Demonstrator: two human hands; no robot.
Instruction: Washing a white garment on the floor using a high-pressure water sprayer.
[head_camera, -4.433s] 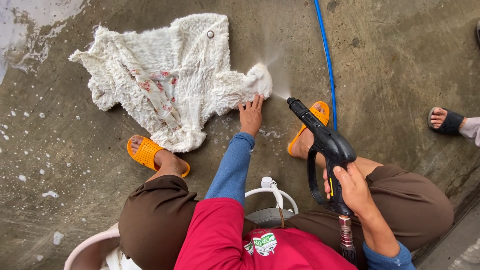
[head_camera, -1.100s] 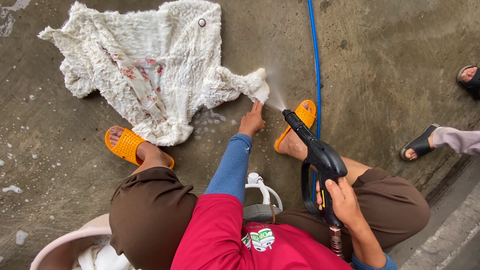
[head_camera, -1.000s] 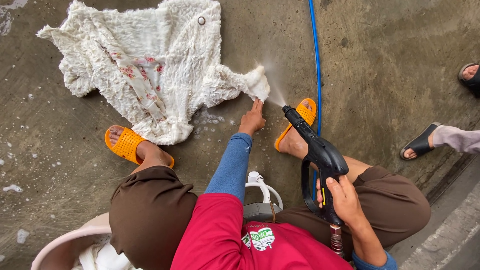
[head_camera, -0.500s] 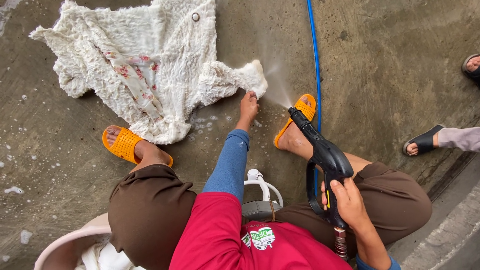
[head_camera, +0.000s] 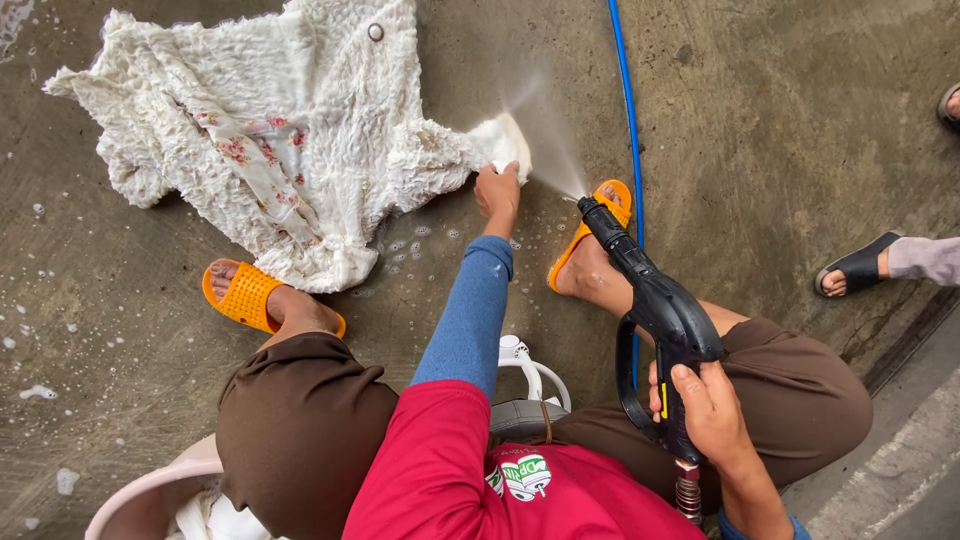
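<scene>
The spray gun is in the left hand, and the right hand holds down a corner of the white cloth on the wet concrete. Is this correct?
Not quite: the head view shows the hands swapped. The right hand grips the black spray gun, and the left hand holds down the corner of the white cloth on the wet concrete.

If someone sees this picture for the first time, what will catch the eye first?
First, the big white garment spread flat on the wet concrete floor, upper left. Next, the black spray gun in the right hand, shooting water at the garment's corner, which the left hand pins down. The bright orange sandals also stand out.
</scene>
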